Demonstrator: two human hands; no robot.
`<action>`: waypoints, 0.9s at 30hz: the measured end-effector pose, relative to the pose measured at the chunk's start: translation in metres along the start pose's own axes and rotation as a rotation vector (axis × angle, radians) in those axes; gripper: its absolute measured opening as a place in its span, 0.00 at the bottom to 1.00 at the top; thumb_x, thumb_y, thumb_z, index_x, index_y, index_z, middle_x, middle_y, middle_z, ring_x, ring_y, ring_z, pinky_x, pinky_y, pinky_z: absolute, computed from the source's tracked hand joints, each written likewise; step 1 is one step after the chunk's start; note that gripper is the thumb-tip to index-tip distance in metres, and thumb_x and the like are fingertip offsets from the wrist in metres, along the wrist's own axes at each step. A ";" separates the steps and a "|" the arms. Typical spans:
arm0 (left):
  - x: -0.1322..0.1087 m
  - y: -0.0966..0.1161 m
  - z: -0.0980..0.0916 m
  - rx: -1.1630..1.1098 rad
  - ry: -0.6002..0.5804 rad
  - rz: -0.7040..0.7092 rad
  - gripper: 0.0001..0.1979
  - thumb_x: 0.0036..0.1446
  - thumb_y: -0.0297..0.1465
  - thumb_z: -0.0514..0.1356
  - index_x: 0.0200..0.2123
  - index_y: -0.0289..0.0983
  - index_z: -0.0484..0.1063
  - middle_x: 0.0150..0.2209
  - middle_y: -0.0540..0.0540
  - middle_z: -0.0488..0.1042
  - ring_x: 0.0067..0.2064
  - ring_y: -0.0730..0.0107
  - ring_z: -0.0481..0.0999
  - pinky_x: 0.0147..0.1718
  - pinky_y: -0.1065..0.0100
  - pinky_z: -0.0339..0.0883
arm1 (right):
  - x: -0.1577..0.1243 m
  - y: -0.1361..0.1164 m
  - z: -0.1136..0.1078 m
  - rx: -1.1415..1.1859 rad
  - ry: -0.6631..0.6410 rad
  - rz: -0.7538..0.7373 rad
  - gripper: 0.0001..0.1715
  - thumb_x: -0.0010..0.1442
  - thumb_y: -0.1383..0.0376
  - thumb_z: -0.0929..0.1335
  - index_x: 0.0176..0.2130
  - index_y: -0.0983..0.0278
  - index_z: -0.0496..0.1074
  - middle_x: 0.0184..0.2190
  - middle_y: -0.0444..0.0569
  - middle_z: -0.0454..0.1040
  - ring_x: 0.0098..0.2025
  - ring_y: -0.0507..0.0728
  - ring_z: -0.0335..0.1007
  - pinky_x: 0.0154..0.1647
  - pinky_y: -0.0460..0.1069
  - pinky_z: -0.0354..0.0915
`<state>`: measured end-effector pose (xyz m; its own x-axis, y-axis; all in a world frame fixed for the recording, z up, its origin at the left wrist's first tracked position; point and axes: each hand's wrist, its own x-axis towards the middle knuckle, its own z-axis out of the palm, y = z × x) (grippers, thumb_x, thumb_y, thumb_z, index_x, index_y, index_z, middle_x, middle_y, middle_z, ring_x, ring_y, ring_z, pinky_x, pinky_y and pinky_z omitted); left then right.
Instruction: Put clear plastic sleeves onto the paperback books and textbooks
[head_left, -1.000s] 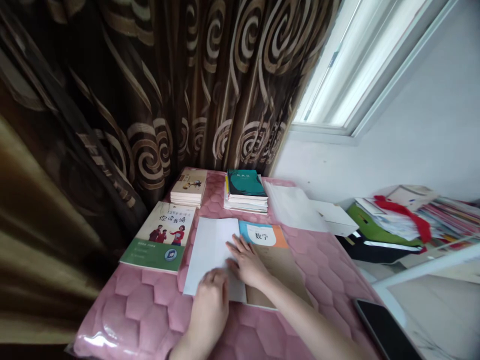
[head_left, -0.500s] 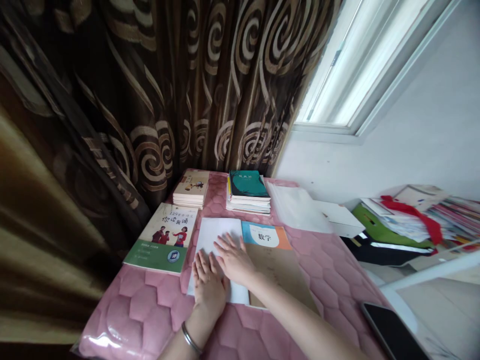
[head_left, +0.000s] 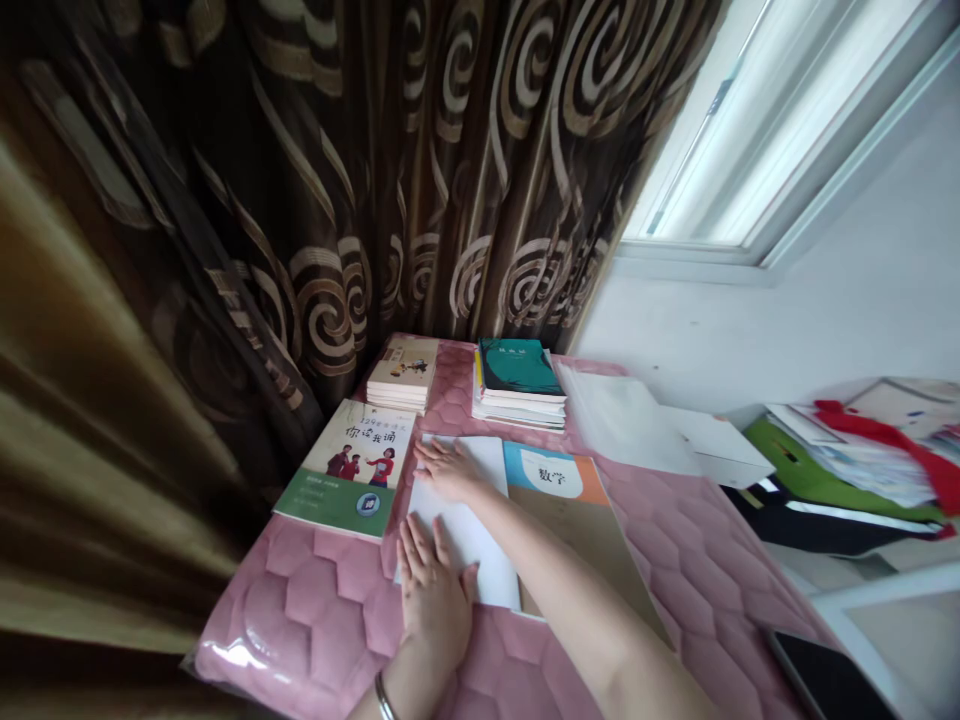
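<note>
A white sheet [head_left: 484, 545], plain and blank, lies flat and is joined to or tucked beside a brown-covered book [head_left: 577, 540] with a blue and orange top; whether they are one piece I cannot tell. My right hand [head_left: 448, 470] rests palm down near the sheet's upper left corner, fingers stretched. Lower down, my left hand [head_left: 435, 590] presses flat on the sheet's lower left part, fingers spread, a silver bangle [head_left: 384, 697] on its wrist. Neither hand holds anything. Left of the sheet lies a green and white book [head_left: 349, 465] with drawn figures.
A stack of beige books [head_left: 403, 372] and a stack topped by a teal book [head_left: 519, 368] stand at the back of the pink padded table cover [head_left: 315, 590]. Clear plastic sheets [head_left: 626, 420] and a white box [head_left: 716, 445] lie right. A phone [head_left: 825, 675] is at the right edge.
My right hand has slid up and left to the sheet's upper left corner. My left hand has shifted slightly down the sheet. The camera view has turned a little left.
</note>
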<state>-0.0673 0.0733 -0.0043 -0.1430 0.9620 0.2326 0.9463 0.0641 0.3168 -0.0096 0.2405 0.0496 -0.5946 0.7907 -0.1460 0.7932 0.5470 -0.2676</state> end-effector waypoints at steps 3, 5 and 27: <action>-0.024 -0.012 -0.003 -0.021 -0.019 0.004 0.33 0.56 0.35 0.57 0.62 0.28 0.57 0.65 0.27 0.49 0.66 0.38 0.45 0.61 0.42 0.47 | 0.018 0.006 -0.001 -0.033 -0.010 0.072 0.36 0.66 0.49 0.50 0.67 0.60 0.46 0.68 0.47 0.39 0.69 0.62 0.30 0.65 0.66 0.31; -0.040 -0.020 -0.005 -0.020 -0.023 0.011 0.33 0.54 0.35 0.58 0.63 0.31 0.58 0.66 0.30 0.50 0.66 0.40 0.46 0.61 0.43 0.48 | 0.025 0.008 -0.001 -0.042 -0.016 0.109 0.37 0.66 0.48 0.49 0.67 0.62 0.45 0.69 0.48 0.37 0.69 0.62 0.29 0.65 0.66 0.31; 0.031 -0.036 -0.051 -0.421 -0.056 -0.246 0.16 0.44 0.29 0.64 0.38 0.33 0.68 0.36 0.30 0.73 0.43 0.40 0.75 0.38 0.55 0.68 | -0.193 -0.045 0.034 0.111 0.212 0.005 0.31 0.63 0.52 0.61 0.62 0.59 0.59 0.65 0.51 0.56 0.68 0.64 0.38 0.66 0.66 0.37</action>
<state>-0.1210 0.0870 0.0384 -0.3214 0.9452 0.0580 0.6853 0.1899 0.7031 0.0653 0.0537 0.0578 -0.5402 0.8399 0.0521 0.7700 0.5183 -0.3723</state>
